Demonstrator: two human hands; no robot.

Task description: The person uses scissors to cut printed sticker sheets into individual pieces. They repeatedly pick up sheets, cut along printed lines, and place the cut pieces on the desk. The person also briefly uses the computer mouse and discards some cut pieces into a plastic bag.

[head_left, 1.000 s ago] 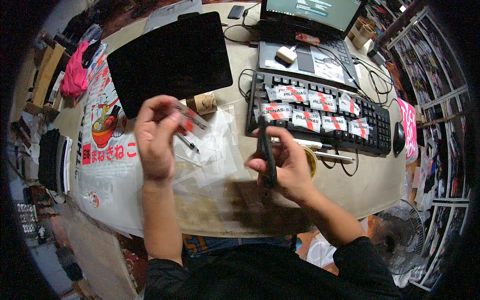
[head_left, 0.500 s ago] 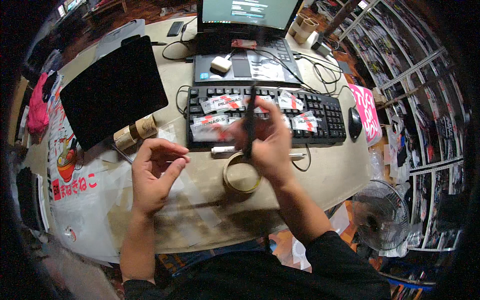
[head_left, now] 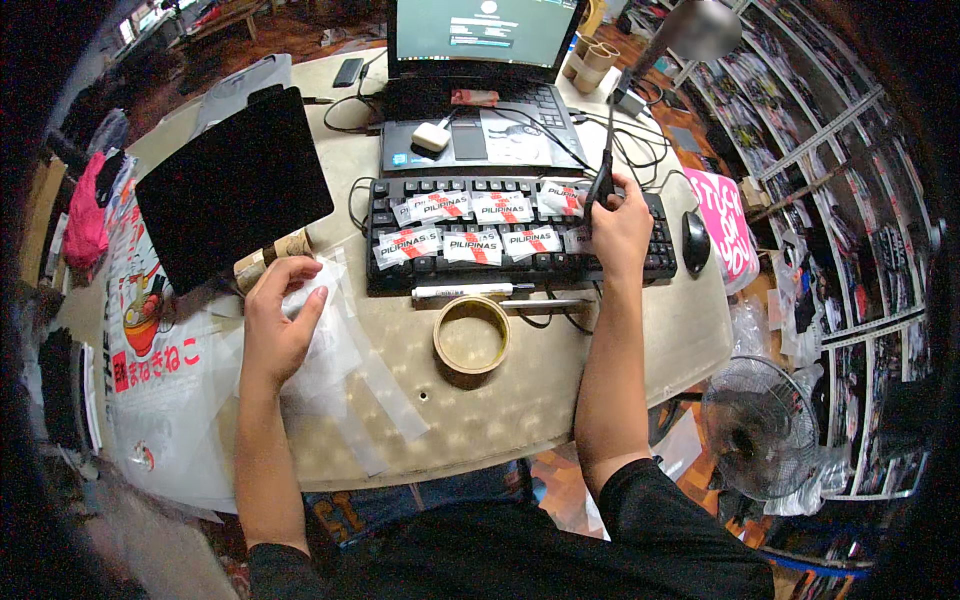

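Note:
My right hand (head_left: 622,225) is closed around long, thin black scissors (head_left: 604,168), held upright over the right part of the black keyboard (head_left: 520,277). Small white labels (head_left: 472,246) with red and black print lie in rows across the keys. My left hand (head_left: 280,320) is open, with fingers loosely curled and thumb apart. It hovers over clear plastic strips (head_left: 385,395) beside a brown cardboard tube (head_left: 285,246). Between my hands stands a ring-shaped roll (head_left: 440,345), below a white marker (head_left: 462,291).
Behind the keyboard sits an open laptop (head_left: 400,150) with a white adapter (head_left: 431,136) on it. A black flat panel (head_left: 240,190) lies left, a mouse (head_left: 695,242) right. Cables run at the back right. Beyond the table's right edge stand a fan (head_left: 760,430) and loaded shelves (head_left: 850,130).
My right hand has moved right with the scissors, from above the middle of the keyboard to its right part, uncovering labels. My left hand has shifted slightly left and up, its thumb farther from the fingers.

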